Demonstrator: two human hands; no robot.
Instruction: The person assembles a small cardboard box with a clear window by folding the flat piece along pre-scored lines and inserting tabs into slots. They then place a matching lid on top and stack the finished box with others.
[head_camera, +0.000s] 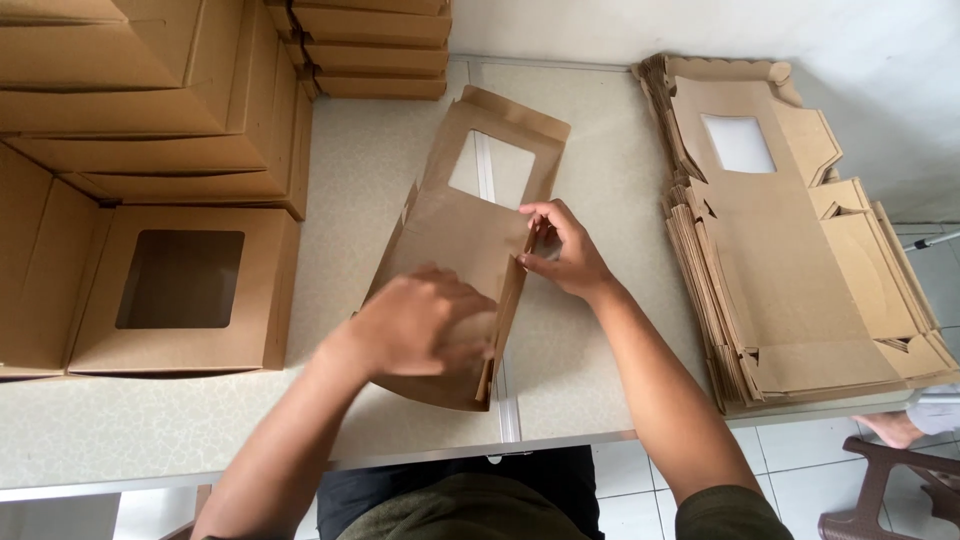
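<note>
The flat cardboard box blank (462, 235) lay on the table (600, 180) directly in front of me, between the finished boxes and the stack of blanks. Its long axis ran from the near table edge away and slightly to my right, with the window cut-out (491, 168) at the far end.

My left hand (425, 325) rested palm down on the near half of the blank, fingers curled over the right-hand fold line and pressing the panel flat. It was closed loosely on the card rather than gripping anything free.

My right hand (562, 248) sat just beyond and to the right, at the blank's right edge about midway along its length. Thumb and fingertips were pinched on the raised side flap (528, 240), which stood up from the table.

The governing relation: both hands worked the same right-hand edge, left nearer to me, right farther along the axis. The left half of the blank was untouched and lay flat.

A finished box with a square window (180, 290) stood to my left, touching the pile of finished boxes (150, 100) behind it. The stack of flat blanks (790, 250) lay to my right, well apart from the right hand. A brown plastic chair (890, 490) showed below the table's right corner.
</note>
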